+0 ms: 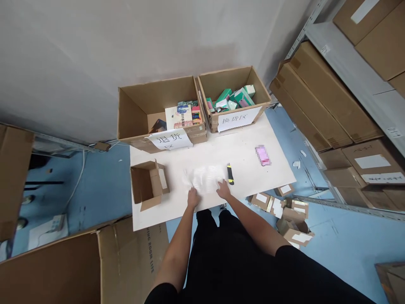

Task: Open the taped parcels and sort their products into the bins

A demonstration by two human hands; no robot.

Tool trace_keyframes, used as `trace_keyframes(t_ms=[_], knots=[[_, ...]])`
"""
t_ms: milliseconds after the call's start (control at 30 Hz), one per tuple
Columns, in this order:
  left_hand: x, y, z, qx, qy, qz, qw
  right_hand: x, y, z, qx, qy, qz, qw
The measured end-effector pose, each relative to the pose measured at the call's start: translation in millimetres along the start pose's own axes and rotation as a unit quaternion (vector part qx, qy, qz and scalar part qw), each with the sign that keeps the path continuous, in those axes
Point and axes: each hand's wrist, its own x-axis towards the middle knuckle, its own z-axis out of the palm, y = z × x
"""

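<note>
On the white table lies a sheet of clear bubble wrap (207, 175), crinkled and shiny, with both hands at its near side. My left hand (193, 197) pinches its near left corner, fingers partly hidden by the angle. At the near right corner, my right hand (223, 190) grips the wrap between thumb and fingers. Just beyond the right hand is a black and yellow utility knife (230, 174), lying untouched. A small open cardboard box (146, 185) stands left of the wrap, its flaps spread.
Two labelled cardboard boxes stand along the table's back: the left box (136, 124) holds books, the right box (213, 124) green and white packets. A pink blurred item (263, 155) lies at right. Shelves with cartons (329, 101) rise at right; a big carton (133, 257) stands front left.
</note>
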Motion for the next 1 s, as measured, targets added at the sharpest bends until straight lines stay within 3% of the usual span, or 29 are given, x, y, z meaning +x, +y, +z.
trace_keyframes(t_ms=[100,233,300,367,467,533,600,700,767,833,933,1000], knots=[[-9,20,18.7,-0.046,0.02,0.034,0.998,-2,-12,2,0.112,0.0,0.027,0.993],[-37,56,40.6,-0.182,0.027,0.205,0.961,-10,-33,5,0.324,-0.012,0.054,0.945],[-54,66,39.8,-0.202,0.011,0.251,0.947,-16,-46,6,0.407,-0.024,0.035,0.912],[-68,62,23.0,-0.201,0.016,0.269,0.942,-21,-61,7,0.432,-0.031,0.01,0.901],[-78,22,-36.4,-0.171,0.119,0.251,0.945,-28,-93,9,0.404,0.007,-0.009,0.915],[-79,-24,-91.2,-0.123,0.222,0.204,0.946,-32,-124,14,0.374,0.039,-0.038,0.926],[-80,-75,-145.0,-0.061,0.284,0.136,0.947,-38,-161,23,0.329,0.074,-0.092,0.937],[-81,-142,-199.2,0.031,0.243,0.051,0.968,-46,-222,45,0.201,0.19,-0.193,0.942],[-82,-170,-211.2,0.064,0.193,0.022,0.979,-49,-261,66,0.101,0.259,-0.25,0.928],[-83,-185,-207.4,0.068,0.168,0.02,0.983,-48,-297,92,0.014,0.276,-0.292,0.916],[-85,-193,-187.6,0.033,0.16,0.026,0.986,-40,-340,139,-0.091,0.24,-0.328,0.909],[-86,-193,-174.3,0.004,0.16,0.028,0.987,-35,-358,169,-0.142,0.172,-0.318,0.922]])
